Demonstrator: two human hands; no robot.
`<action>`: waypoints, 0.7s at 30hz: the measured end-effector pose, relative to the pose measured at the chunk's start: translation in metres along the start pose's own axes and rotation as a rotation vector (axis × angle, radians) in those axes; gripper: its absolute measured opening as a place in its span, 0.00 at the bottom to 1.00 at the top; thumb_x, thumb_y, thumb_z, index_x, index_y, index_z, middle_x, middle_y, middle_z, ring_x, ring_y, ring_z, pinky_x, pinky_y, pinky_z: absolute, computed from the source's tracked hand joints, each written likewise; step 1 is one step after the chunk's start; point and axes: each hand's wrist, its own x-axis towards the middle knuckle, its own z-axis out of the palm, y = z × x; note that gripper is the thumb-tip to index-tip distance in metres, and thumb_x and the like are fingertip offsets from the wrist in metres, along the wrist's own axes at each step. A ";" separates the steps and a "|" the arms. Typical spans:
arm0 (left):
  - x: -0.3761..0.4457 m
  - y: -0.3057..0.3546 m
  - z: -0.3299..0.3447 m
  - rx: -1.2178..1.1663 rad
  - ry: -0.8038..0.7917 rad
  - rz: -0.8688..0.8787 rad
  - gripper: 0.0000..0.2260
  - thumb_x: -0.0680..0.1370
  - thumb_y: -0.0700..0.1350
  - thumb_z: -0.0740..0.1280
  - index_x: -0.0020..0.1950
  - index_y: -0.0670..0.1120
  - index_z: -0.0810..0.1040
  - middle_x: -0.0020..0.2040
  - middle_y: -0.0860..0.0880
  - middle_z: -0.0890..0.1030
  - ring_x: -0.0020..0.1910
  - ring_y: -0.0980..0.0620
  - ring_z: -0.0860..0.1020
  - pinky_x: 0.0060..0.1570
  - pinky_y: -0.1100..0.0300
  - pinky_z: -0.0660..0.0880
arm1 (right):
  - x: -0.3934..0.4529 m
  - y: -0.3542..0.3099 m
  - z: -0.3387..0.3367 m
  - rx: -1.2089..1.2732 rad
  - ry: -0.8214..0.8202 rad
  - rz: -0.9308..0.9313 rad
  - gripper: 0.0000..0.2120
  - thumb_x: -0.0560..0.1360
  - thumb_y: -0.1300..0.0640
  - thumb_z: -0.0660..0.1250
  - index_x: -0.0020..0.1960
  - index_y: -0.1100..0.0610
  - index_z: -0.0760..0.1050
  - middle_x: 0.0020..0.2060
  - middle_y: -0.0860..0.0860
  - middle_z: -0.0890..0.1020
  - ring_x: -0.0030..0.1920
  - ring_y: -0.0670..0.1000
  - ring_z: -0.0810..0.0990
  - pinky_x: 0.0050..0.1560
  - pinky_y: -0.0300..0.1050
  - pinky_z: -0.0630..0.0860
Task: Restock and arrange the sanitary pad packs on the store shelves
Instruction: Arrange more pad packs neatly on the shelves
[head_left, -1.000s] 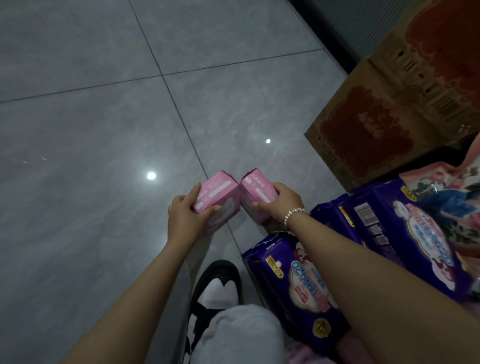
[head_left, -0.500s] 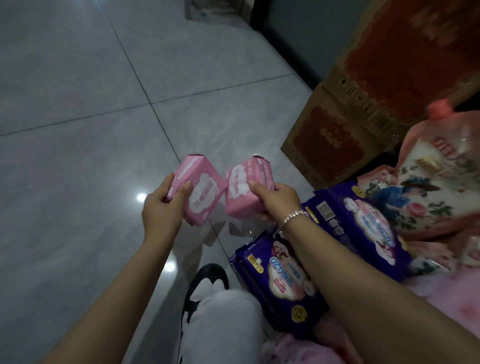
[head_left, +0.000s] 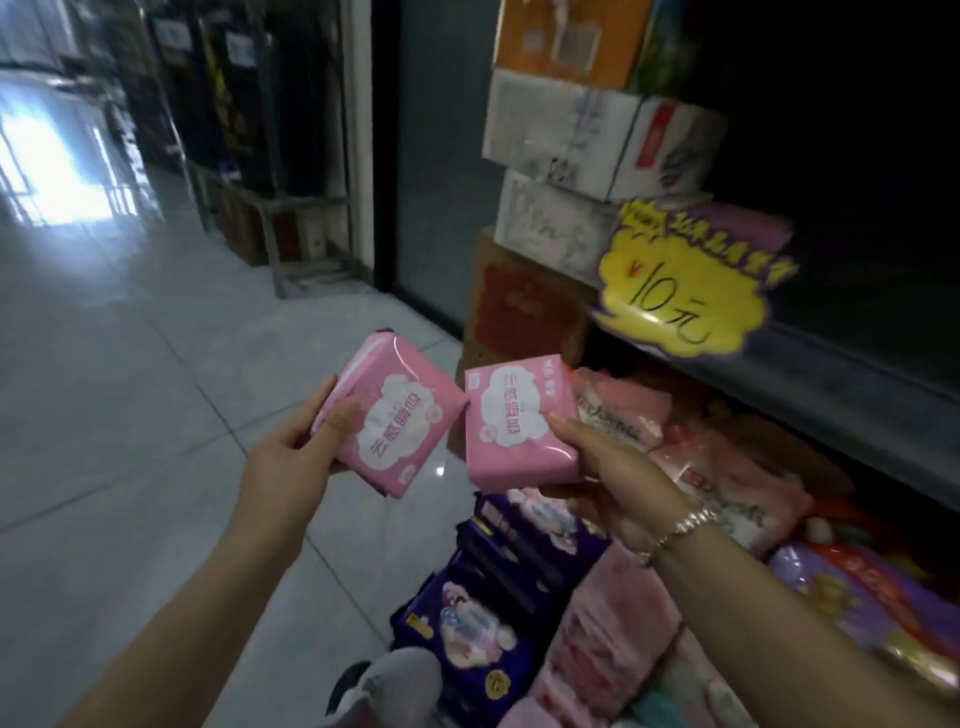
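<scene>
Both pink pad packs lifted from floor level, now just left of yellow price tag (head_left: 685, 291). Left hand (head_left: 291, 462) fingers pinching left pack (head_left: 395, 421); right hand (head_left: 618, 483) fingers pinching right pack (head_left: 519, 426). Shelving likely next.

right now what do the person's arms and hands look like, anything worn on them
Both forearms are bare, with no sleeves in view. The right hand has a thin beaded bracelet of pale, shiny beads round its wrist. The left hand shows no ring, watch or glove.
</scene>
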 end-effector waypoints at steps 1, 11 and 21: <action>-0.007 0.017 0.008 0.012 -0.040 0.022 0.28 0.68 0.55 0.69 0.68 0.49 0.76 0.54 0.49 0.83 0.50 0.50 0.83 0.48 0.59 0.81 | -0.016 -0.007 -0.015 0.032 0.006 -0.029 0.23 0.66 0.43 0.72 0.57 0.54 0.79 0.48 0.56 0.85 0.37 0.53 0.83 0.37 0.43 0.77; -0.082 0.113 0.123 0.110 -0.379 0.093 0.25 0.70 0.55 0.69 0.66 0.51 0.77 0.51 0.48 0.85 0.48 0.49 0.84 0.49 0.53 0.80 | -0.161 -0.033 -0.153 0.157 0.156 -0.240 0.18 0.68 0.46 0.69 0.55 0.52 0.80 0.49 0.55 0.84 0.44 0.51 0.79 0.44 0.45 0.75; -0.124 0.119 0.222 0.141 -0.468 0.125 0.26 0.67 0.59 0.72 0.65 0.57 0.77 0.57 0.50 0.82 0.54 0.50 0.81 0.56 0.50 0.78 | -0.211 -0.024 -0.247 0.271 0.338 -0.296 0.23 0.65 0.45 0.71 0.57 0.54 0.78 0.49 0.56 0.85 0.48 0.54 0.84 0.45 0.49 0.81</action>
